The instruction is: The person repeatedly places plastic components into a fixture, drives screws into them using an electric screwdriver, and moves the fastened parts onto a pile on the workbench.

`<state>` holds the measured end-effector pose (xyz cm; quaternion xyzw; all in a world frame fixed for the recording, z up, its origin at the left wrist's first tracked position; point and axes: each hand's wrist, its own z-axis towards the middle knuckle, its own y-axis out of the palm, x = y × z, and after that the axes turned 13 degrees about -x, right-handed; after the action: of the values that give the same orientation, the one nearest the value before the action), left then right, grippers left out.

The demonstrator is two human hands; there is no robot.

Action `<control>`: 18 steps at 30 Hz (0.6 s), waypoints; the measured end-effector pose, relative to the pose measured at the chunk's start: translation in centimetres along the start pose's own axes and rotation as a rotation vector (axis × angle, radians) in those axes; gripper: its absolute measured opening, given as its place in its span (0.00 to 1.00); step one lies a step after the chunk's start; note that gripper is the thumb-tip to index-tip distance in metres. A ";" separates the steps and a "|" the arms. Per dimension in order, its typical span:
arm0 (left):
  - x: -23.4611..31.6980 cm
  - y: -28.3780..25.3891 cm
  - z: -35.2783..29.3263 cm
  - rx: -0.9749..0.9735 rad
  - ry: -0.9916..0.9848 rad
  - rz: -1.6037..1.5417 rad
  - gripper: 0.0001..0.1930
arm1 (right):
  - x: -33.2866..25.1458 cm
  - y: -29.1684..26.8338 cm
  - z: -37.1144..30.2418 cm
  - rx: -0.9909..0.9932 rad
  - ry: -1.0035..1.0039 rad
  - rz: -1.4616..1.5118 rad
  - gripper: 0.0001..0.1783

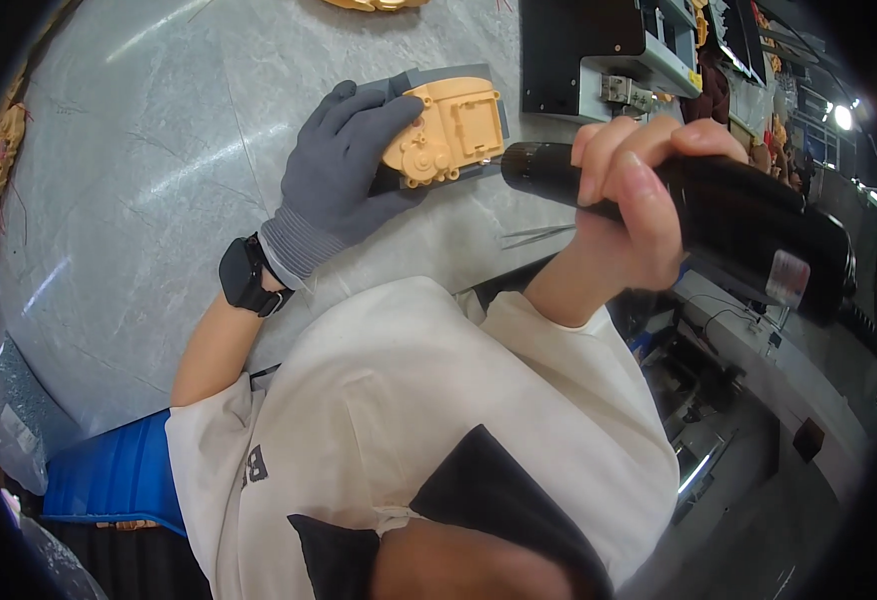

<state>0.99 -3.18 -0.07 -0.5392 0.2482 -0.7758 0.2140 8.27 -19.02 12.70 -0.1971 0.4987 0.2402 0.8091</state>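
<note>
My left hand, in a grey knit glove, is closed around a tan moulded plastic housing with round bosses and a square recess. Behind the housing shows a dark grey block; whether the two are joined I cannot tell. In my bare right hand is a black electric screwdriver, held almost level. Its thin bit points left and meets the housing's right edge, near a corner. The exact contact at the tip is too small to make out.
A pair of metal tweezers lies on the grey marbled table below the screwdriver. A black and metal fixture stands at the far right. Another tan part sits at the far edge. To the lower left is a blue bin.
</note>
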 end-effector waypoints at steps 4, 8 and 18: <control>-0.1 0.0 0.1 0.006 0.011 0.007 0.37 | 0.3 0.1 0.3 -0.034 0.002 -0.039 0.20; -0.3 0.1 0.1 0.010 0.016 0.014 0.38 | 1.1 -0.2 0.5 0.023 -0.097 0.094 0.23; -0.5 0.2 0.1 -0.001 0.012 0.016 0.37 | 1.1 -0.3 0.5 0.000 -0.082 0.081 0.23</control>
<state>1.22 -3.01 -0.55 -0.5326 0.2540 -0.7772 0.2185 9.29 -18.78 11.96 -0.1667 0.4728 0.2807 0.8185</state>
